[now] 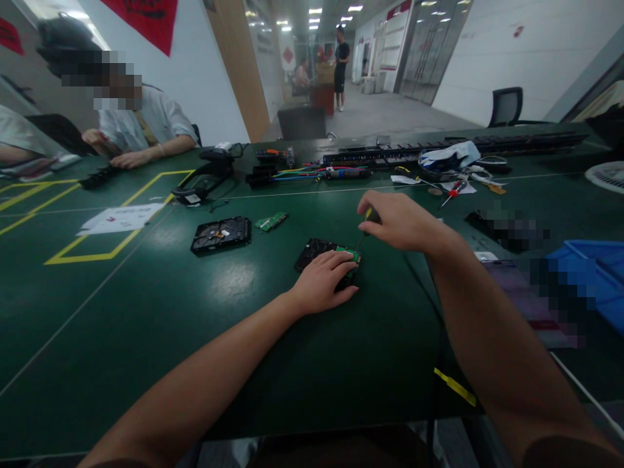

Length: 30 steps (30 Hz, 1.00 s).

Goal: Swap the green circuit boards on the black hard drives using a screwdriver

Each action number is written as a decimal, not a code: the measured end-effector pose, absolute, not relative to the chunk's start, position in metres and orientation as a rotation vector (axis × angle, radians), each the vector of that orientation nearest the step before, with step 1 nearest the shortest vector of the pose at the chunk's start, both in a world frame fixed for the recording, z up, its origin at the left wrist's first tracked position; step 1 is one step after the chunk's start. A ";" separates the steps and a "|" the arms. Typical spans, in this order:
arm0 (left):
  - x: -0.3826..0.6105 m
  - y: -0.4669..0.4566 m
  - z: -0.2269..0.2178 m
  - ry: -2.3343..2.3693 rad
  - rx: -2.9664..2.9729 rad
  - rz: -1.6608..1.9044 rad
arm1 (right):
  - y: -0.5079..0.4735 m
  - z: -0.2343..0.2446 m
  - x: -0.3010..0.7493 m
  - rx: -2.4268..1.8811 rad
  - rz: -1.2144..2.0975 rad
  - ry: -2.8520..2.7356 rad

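Observation:
A black hard drive (312, 251) lies on the green table in front of me, a green circuit board (355, 255) on its right part. My left hand (325, 278) holds the drive down, fingers across the board and thumb apart along the near side, covering much of it. In my right hand (397, 220) is a screwdriver (371, 216) with a yellow and black handle, its thin shaft slanting down to the board's right edge. The tip's exact contact is too small to tell. Left of these lie a second hard drive (221, 234) and a loose green circuit board (272, 221).
Coloured cables (302, 173) and a long black rack (380, 155) lie along the table's far side. A red screwdriver (455, 188) is at the far right, a blue bin (589, 276) nearer. A yellow strip (454, 387) lies by my right forearm. A co-worker (146, 123) sits far left.

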<state>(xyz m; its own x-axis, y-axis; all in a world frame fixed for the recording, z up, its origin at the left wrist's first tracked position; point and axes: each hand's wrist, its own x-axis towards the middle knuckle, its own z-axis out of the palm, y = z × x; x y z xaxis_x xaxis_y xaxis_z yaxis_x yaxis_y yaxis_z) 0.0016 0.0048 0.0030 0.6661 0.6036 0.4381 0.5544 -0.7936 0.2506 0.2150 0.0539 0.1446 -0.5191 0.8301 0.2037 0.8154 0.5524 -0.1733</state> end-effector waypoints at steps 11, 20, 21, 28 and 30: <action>0.002 0.006 0.000 0.973 2.777 0.801 | 0.057 0.145 0.210 -1.294 0.018 -2.479; 0.002 0.005 0.002 0.971 2.784 0.792 | 0.057 0.152 0.220 -1.262 0.040 -2.412; 0.002 0.005 0.002 0.972 2.782 0.792 | 0.056 0.153 0.222 -1.277 0.060 -2.380; 0.000 0.005 0.001 0.976 2.778 0.784 | 0.049 0.161 0.226 -1.309 0.104 -2.323; 0.000 0.005 0.001 0.975 2.778 0.782 | 0.050 0.162 0.225 -1.294 0.084 -2.318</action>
